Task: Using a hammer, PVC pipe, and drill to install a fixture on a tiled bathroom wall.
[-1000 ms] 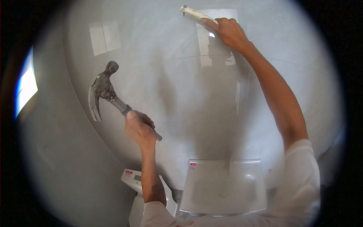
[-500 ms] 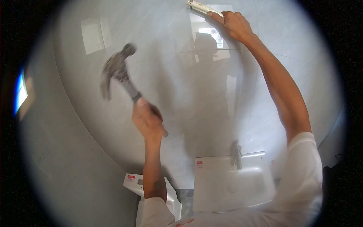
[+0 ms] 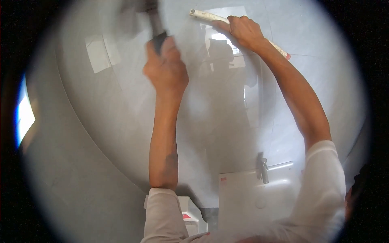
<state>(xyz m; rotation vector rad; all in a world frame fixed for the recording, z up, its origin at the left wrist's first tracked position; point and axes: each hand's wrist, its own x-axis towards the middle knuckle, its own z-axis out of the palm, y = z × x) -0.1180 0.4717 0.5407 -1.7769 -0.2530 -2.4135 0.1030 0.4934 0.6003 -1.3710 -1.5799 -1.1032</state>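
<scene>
My left hand (image 3: pixel 167 67) is closed round the dark grip of a claw hammer (image 3: pixel 157 22), raised near the top edge of the view. The hammer's head is smeared by motion and partly cut off by that edge. Up and to the right, my right hand (image 3: pixel 245 33) grips a long, narrow cream-coloured bar (image 3: pixel 206 15) against the glossy grey tiled wall (image 3: pixel 202 109). A dark round spot marks the bar's left end. Its reddish other end shows past my right wrist, while my hand and wrist cover the middle.
Below stands a white washbasin (image 3: pixel 239 198) with a metal tap (image 3: pixel 264 170). To its left is a white toilet (image 3: pixel 194 216), partly hidden behind my left sleeve. A second grey wall (image 3: pixel 81 174) meets the tiled one at the left. Light patches reflect off the tiles.
My left hand has swung the hammer upward and slightly right, toward the top edge. My right hand and the bar sit a little lower and further left in view, with more of the bar showing.
</scene>
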